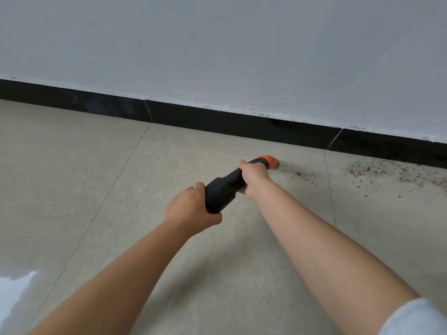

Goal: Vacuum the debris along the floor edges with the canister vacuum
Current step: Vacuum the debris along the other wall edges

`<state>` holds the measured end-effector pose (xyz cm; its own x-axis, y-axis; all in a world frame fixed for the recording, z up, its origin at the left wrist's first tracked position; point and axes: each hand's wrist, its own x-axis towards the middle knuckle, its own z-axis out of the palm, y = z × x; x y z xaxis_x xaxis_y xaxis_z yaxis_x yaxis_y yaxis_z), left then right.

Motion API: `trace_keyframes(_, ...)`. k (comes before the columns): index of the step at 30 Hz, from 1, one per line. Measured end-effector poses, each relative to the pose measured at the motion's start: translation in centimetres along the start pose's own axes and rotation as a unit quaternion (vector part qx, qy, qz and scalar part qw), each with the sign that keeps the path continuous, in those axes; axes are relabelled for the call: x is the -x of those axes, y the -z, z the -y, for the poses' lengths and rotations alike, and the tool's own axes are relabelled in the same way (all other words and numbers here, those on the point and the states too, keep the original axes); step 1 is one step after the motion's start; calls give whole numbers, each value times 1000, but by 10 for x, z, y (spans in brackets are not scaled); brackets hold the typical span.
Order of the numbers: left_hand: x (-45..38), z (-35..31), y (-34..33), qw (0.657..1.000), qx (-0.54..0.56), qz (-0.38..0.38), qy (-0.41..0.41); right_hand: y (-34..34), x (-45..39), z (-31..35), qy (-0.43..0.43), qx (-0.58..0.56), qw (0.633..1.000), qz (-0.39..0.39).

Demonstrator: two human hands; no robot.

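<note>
The head view looks down on two bare forearms that reach forward over a pale tiled floor (169,151). Both hands hold one black vacuum tube (227,187), which points away from the person and down toward the wall. The left hand (191,211) is at the thick near end of the tube; its grip is clamped around that end, with the thumb on top and the fingers curled under it. The right hand (254,175) is further along, on the thinner part, and its grip is also clamped around the tube, the knuckles turned up.

At the far end of the tube sits an orange nozzle (267,161) with a short dark brush edge, and this end is down at the floor, near the black baseboard (242,126) but not against it. Just to the right of the nozzle begins the debris (362,169): small brown crumbs scattered on the tiles along the foot of the baseboard, thin near the nozzle and thicker toward the right edge of the view.

Above the baseboard stands a plain white wall (217,44). Grey grout lines cross the floor. In the lower left corner the floor has a bright glossy patch (14,291); whether it is wet or only reflecting light, I cannot tell. A piece of white sleeve (416,317) shows at the lower right corner, on the right arm.
</note>
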<state>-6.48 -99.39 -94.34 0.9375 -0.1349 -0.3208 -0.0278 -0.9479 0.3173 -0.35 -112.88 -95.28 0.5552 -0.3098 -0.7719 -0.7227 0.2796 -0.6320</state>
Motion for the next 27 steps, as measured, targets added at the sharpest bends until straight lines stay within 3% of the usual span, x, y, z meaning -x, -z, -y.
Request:
trace_keyframes(5,-1,6,3,1000,-7,-17,3,-9,6,0,16,23,999,-18)
trace_keyframes(11,0,8,3,999,-8,-39,4,-26,7,-4,87,98,986,-103)
trace_keyframes(17,4,12,1,999,-9,-47,6,-29,20,-11,137,137,977,-93)
trace_keyframes(27,12,20,-3,999,-5,-47,4,-27,34,-21,148,132,977,-78)
